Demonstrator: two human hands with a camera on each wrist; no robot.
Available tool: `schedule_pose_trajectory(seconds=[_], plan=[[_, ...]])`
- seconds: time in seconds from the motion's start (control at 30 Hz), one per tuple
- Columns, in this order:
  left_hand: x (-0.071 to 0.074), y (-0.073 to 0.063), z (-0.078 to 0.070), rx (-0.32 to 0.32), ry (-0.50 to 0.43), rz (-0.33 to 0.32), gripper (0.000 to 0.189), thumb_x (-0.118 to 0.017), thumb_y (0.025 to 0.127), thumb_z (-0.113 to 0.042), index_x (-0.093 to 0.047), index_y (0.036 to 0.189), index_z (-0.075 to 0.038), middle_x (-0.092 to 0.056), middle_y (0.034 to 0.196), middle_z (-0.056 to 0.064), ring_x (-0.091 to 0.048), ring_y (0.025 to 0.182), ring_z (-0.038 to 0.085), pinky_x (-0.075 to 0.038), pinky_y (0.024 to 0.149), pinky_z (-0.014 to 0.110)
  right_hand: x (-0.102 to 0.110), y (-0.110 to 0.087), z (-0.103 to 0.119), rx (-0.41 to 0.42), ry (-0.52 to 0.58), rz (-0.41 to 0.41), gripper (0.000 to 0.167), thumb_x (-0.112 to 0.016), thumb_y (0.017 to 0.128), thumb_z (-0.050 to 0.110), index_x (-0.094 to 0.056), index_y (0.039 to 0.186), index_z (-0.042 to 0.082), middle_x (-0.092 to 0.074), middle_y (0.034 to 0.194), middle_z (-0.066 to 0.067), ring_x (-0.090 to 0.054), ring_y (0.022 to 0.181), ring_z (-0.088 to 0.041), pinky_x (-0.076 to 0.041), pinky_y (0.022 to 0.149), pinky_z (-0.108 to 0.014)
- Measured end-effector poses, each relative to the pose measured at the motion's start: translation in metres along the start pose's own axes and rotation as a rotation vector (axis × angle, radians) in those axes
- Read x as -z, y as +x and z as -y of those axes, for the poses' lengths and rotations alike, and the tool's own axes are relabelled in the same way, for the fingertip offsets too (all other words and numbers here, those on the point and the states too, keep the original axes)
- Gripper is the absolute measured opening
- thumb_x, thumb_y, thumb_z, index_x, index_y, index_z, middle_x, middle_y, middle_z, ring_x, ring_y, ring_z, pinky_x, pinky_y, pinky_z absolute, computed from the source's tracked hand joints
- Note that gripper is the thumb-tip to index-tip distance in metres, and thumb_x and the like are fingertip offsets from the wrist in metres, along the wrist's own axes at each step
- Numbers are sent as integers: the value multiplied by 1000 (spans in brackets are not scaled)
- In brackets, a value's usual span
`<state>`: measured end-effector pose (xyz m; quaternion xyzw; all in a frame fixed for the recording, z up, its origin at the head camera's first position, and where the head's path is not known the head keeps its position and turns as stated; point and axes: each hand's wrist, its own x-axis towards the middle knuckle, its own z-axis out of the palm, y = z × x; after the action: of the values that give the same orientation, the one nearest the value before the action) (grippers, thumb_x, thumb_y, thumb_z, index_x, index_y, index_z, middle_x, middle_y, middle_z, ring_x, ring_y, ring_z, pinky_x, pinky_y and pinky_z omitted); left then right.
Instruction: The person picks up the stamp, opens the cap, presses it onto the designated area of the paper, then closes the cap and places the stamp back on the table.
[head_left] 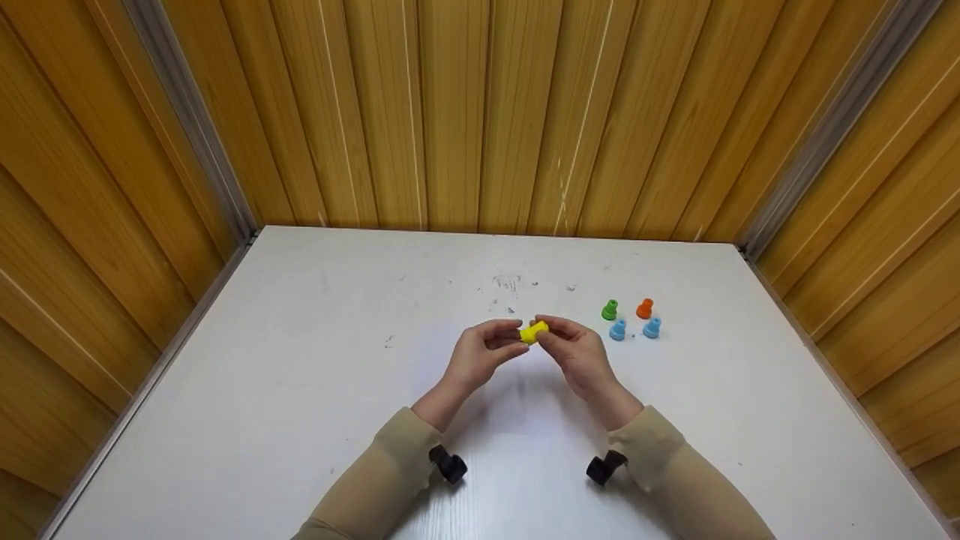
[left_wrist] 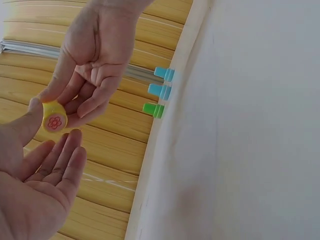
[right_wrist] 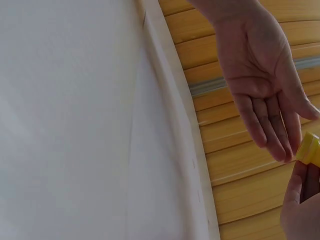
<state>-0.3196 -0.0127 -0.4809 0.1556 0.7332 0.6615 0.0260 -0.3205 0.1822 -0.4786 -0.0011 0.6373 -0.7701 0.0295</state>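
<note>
The small yellow stamp-shaped piece [left_wrist: 54, 121] looks like smooth plastic, as do the green bell-shaped piece [head_left: 610, 310], orange bell-shaped piece [head_left: 645, 308] and two light-blue bell-shaped pieces [head_left: 652, 328]. The white flat tabletop [head_left: 300, 300] is smooth, dark-scuffed; the yellow-brown ribbed wall panels [head_left: 450, 112] look wood-grained and slightly glossy, the grey straight rails [head_left: 199, 120] metal, the beige long sleeves [head_left: 371, 472] matt cloth

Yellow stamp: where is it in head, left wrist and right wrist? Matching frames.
Head: yellow stamp slightly right of and below centre, between left hand and right hand.
Left wrist: left side, about mid-height, red flower face showing.
Right wrist: at the right edge, a little below mid-height, cut off by the frame.
Shared landmark: the wood-grain wall, visible in all three.
</note>
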Motion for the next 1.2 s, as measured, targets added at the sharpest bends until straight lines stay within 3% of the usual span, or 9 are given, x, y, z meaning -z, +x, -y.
schedule_pose_trajectory(seconds=[0.37, 0.53, 0.63, 0.77, 0.93, 1.03, 1.2], plan=[[-1, 2, 7, -14, -33, -82, 29, -81, 87, -7, -76, 115, -2, -76, 116, 15, -76, 100, 24, -63, 90, 28, -17, 0, -7, -60, 120, -27, 32, -68, 96, 0, -67, 128, -4, -74, 116, -4, -71, 109, -13, -60, 98, -26], [8, 5, 8, -35, -23, -111, 29, -82, 86, -7, -77, 114, 1, -77, 111, 18, -77, 96, 22, -64, 86, 28, -13, 6, 0, -123, 217, -43, 23, -67, 98, 3, -72, 121, 3, -76, 111, 2, -72, 107, -11, -58, 101, -26], [18, 8, 8, -11, -38, -155, 30, -82, 86, -7, -77, 115, 0, -77, 110, 17, -76, 95, 18, -64, 84, 26, -8, 13, 7, -107, 195, -66, 23, -67, 98, 4, -73, 121, 5, -76, 111, 3, -72, 106, -11, -57, 102, -26], [33, 13, 10, 23, -84, -238, 31, -81, 86, -3, -76, 117, 1, -76, 110, 17, -73, 92, 12, -63, 83, 22, 1, 26, 12, -55, 49, -99, 31, -68, 98, 4, -68, 129, 3, -75, 117, 1, -72, 107, -10, -58, 100, -24], [49, 18, 18, 67, -105, -316, 32, -81, 87, -2, -75, 118, 2, -75, 112, 19, -71, 91, 10, -63, 83, 21, 14, 44, 8, 9, -274, -125, 34, -73, 95, 7, -70, 129, 4, -73, 125, -8, -68, 104, -11, -58, 94, -16], [53, 19, 21, 92, -102, -350, 31, -80, 88, -3, -75, 119, 0, -75, 115, 18, -72, 94, 14, -63, 87, 25, 18, 52, 7, 11, -457, -134, 32, -77, 93, 10, -74, 125, 7, -73, 125, -12, -67, 103, -15, -59, 91, -16], [54, 18, 23, 111, -91, -377, 30, -79, 89, -4, -76, 119, -2, -74, 117, 15, -73, 99, 18, -63, 90, 28, 20, 62, 6, -13, -656, -95, 30, -82, 88, 9, -77, 117, 7, -76, 118, -14, -68, 102, -20, -60, 85, -20]])
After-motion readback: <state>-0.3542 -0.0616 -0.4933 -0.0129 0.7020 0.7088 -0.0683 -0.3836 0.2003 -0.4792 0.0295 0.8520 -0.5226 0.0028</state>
